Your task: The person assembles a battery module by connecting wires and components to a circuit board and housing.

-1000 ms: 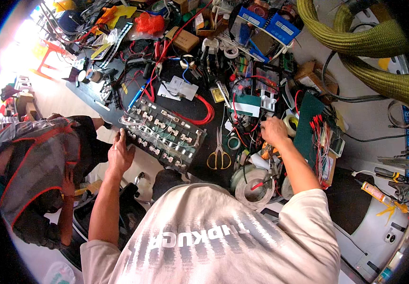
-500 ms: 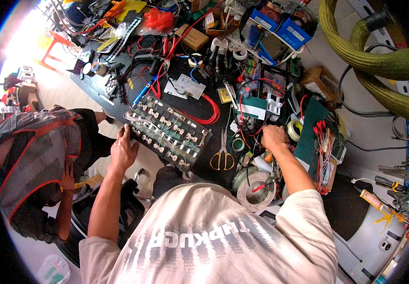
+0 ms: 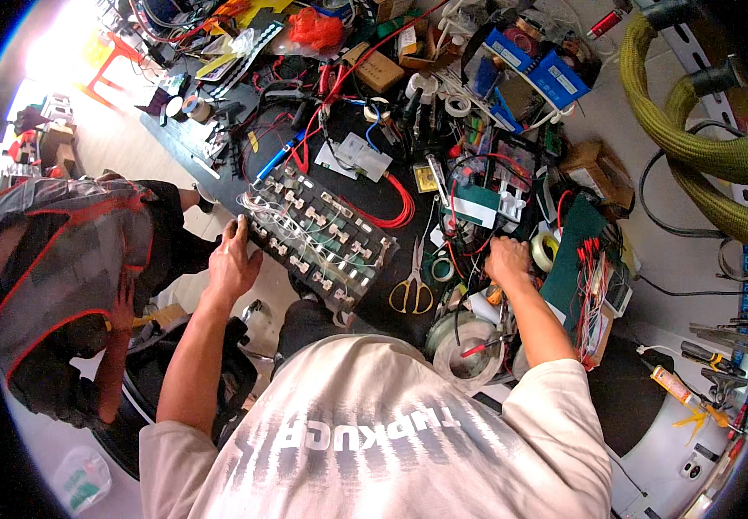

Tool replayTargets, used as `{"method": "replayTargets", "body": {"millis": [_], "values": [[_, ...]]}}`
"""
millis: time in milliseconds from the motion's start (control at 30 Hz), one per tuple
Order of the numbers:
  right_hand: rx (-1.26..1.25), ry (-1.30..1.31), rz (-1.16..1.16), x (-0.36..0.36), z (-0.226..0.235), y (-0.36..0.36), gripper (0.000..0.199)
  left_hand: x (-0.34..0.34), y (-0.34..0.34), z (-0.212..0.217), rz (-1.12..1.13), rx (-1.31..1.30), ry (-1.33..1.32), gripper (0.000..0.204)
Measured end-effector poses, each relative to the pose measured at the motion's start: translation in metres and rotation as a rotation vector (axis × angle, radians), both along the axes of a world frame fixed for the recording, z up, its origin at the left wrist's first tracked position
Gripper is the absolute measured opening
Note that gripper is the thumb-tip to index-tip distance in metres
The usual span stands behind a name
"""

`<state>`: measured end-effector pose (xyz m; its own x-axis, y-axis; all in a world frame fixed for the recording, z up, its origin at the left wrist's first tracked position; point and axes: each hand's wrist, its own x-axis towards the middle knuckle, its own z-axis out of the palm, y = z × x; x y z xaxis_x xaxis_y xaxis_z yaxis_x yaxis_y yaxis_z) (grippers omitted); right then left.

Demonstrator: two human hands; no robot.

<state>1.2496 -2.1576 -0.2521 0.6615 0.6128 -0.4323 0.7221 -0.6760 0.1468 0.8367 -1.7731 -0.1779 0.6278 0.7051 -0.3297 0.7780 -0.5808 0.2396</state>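
A dark board (image 3: 322, 240) carrying rows of pale connectors and thin white wires lies slantwise at the table's near edge. My left hand (image 3: 232, 264) is at its left end, fingers stretched out with the tips against the corner and the thumb apart. Farther right, my right hand (image 3: 509, 261) is closed, its fingers curled down among cables and small parts; what they hold, if anything, is hidden. Beside that hand stands a pale yellow tape roll (image 3: 545, 249). Scissors with yellow handles (image 3: 411, 292) lie between the board and the right hand.
A red wire coil (image 3: 398, 208) and a blue-handled tool (image 3: 281, 156) lie behind the board. Blue bins (image 3: 537, 65) stand at the back. A clear spool (image 3: 465, 350) is near my right forearm. Thick yellow-green hoses (image 3: 685, 147) hang at right. Another person (image 3: 71, 268) is at left.
The whole view has shifted slightly, with the table's things sitting a little lower and farther right. Both hands keep their places relative to the board and the tape roll.
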Motion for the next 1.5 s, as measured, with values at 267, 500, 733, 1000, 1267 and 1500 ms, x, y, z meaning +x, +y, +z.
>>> {"method": "replayTargets", "body": {"millis": [267, 500, 733, 1000, 1267, 1500], "values": [[-0.07, 0.031, -0.006, 0.0, -0.003, 0.004, 0.019, -0.002, 0.0, -0.001, -0.018, 0.023, -0.021, 0.086], [-0.016, 0.001, 0.021, -0.001, -0.004, 0.002, 0.025, -0.002, 0.0, -0.003, -0.014, 0.04, -0.014, 0.085], [0.138, 0.028, -0.027, 0.005, 0.003, -0.003, 0.024, -0.001, 0.0, -0.004, 0.02, 0.025, -0.013, 0.086], [0.975, 0.71, -0.491, -0.011, 0.087, -0.014, 0.014, -0.002, -0.001, -0.007, -0.014, 0.058, -0.021, 0.085], [1.248, 0.061, 0.411, -0.083, 0.211, 0.032, 0.035, 0.004, 0.004, -0.002, -0.018, 0.025, 0.011, 0.084], [1.258, 0.041, 0.517, -0.089, 0.226, 0.048, 0.034, -0.001, 0.002, -0.007, -0.023, 0.048, -0.008, 0.085]]}}
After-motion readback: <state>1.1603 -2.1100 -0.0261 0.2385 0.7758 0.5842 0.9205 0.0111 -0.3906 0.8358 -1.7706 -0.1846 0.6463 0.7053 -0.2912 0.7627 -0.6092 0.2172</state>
